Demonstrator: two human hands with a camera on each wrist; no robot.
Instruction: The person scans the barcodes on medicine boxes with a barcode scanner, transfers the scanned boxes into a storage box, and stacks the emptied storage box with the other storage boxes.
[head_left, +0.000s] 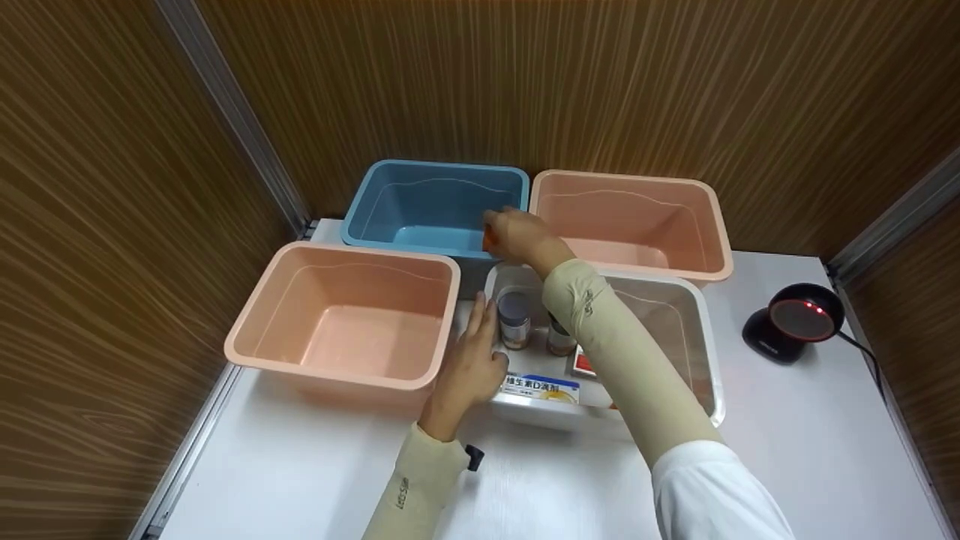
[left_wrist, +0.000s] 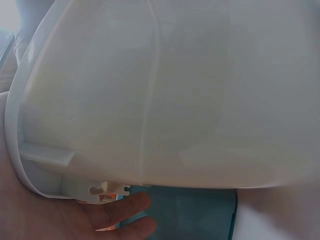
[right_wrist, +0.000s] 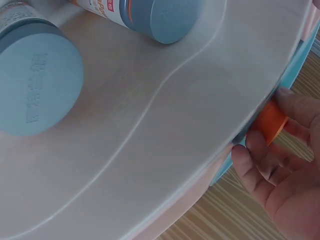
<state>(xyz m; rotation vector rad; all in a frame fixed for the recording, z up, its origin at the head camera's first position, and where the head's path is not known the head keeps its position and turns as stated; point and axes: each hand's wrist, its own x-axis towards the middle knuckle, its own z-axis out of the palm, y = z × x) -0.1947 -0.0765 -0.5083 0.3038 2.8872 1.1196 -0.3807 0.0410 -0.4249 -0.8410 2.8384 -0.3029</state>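
Your right hand [head_left: 521, 236] pinches an orange item [head_left: 490, 238] at the blue bin [head_left: 442, 196].
In the head view, the item is by the bin's front right corner, whether above or below its rim you cannot tell; your left hand [head_left: 471, 367], fingers straight, lies along the left side of the white bin [head_left: 701, 322], which holds two bottles [head_left: 514, 321] and a box [head_left: 540, 388]. In the left wrist view, two fingers extend, slightly spread, beside the white bin's wall. In the right wrist view, your thumb and fingers grip the item just beyond the white rim.
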